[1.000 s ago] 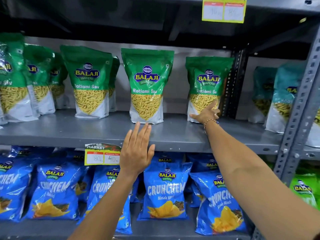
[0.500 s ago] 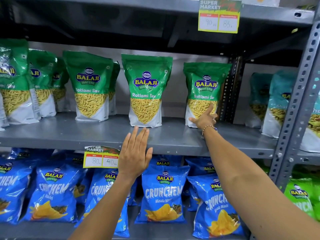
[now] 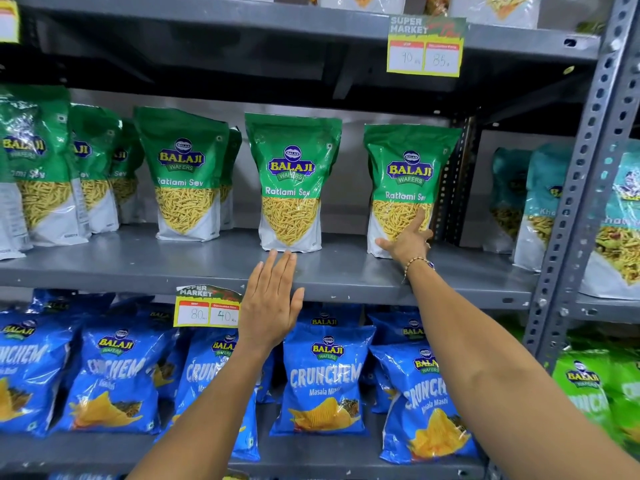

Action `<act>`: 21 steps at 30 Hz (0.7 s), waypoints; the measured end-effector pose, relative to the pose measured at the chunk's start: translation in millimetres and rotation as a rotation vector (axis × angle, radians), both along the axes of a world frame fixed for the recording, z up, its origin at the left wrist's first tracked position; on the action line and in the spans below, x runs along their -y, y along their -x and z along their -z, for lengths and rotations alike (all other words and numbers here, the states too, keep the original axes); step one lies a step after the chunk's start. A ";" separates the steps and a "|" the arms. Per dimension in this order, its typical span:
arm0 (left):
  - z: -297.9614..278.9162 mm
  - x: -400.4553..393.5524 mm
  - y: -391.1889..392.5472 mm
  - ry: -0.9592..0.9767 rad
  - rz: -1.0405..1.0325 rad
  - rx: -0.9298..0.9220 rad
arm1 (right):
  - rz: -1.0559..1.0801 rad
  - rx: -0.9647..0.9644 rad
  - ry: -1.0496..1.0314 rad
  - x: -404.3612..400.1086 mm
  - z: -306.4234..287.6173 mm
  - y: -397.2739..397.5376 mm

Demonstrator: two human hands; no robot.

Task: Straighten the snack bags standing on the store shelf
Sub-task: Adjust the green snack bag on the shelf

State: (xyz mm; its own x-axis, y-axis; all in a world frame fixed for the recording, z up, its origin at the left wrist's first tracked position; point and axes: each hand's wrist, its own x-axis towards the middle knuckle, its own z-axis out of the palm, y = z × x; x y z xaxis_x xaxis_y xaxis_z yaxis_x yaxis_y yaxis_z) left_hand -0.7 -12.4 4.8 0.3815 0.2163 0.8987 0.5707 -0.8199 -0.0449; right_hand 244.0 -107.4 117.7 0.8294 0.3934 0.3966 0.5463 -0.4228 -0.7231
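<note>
Green Ratlami Sev bags stand upright on the grey middle shelf (image 3: pixel 194 268). The rightmost green bag (image 3: pixel 408 178) has my right hand (image 3: pixel 408 240) at its lower front, fingers spread, index finger touching the pack. The centre green bag (image 3: pixel 292 181) stands just beyond my left hand (image 3: pixel 270 299), which is flat and open with its fingertips near the bag's base, holding nothing. Another green bag (image 3: pixel 185 174) stands further left, and several more crowd the far left end.
Blue Crunchem bags (image 3: pixel 325 379) fill the shelf below. A yellow price tag (image 3: pixel 207 308) hangs on the shelf edge, another price tag (image 3: pixel 425 46) above. A perforated steel upright (image 3: pixel 581 188) bounds the right side, with teal bags (image 3: pixel 543 202) past it.
The view has tilted upward, so the shelves sit lower in frame. My right hand's fingers have lifted onto the rightmost bag's front. My left hand stays flat, its fingertips a little closer to the centre bag.
</note>
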 end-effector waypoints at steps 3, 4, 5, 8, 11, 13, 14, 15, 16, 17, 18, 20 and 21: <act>-0.5 0.7 1.1 0.007 0.007 -0.008 | -0.010 0.001 -0.024 6.8 0.9 5.5; -0.9 1.2 1.2 0.008 0.008 -0.008 | -0.014 -0.001 -0.033 9.3 1.0 7.4; -1.4 1.8 1.4 0.010 0.008 -0.009 | -0.015 -0.002 -0.038 11.9 1.1 9.2; -1.6 3.8 2.5 0.016 0.005 -0.017 | -0.004 0.021 -0.034 19.2 2.3 15.8; -1.9 5.2 3.4 0.030 0.008 -0.029 | -0.004 0.033 -0.041 26.9 3.9 22.2; -2.7 5.9 4.1 0.035 0.011 -0.033 | -0.001 0.033 -0.046 31.8 4.7 27.0; -3.2 6.1 4.2 0.036 0.012 -0.036 | -0.001 0.032 -0.049 34.0 5.0 29.5; -3.4 6.4 4.5 0.038 0.012 -0.040 | 0.001 0.035 -0.049 36.4 5.3 32.0; -3.6 6.6 4.8 0.039 0.013 -0.043 | 0.003 0.040 -0.048 38.6 5.7 34.4; -3.9 6.9 5.1 0.039 0.013 -0.046 | 0.005 0.048 -0.046 40.9 6.2 36.8; -4.1 7.1 5.4 0.039 0.012 -0.048 | 0.004 0.056 -0.046 43.3 6.5 38.9; -4.2 7.3 5.5 0.042 0.012 -0.055 | 0.003 0.061 -0.048 48.0 7.1 42.2; -4.0 7.0 5.7 0.043 0.013 -0.057 | 0.004 0.063 -0.043 50.2 7.5 44.0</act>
State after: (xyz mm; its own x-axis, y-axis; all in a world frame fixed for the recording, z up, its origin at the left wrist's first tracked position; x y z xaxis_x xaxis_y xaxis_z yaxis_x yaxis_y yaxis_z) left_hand -6.4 -19.4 8.8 0.4351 0.2486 0.8654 0.5576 -0.8290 -0.0422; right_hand 200.0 -157.6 110.1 0.8037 0.3718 0.4646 0.5898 -0.3946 -0.7045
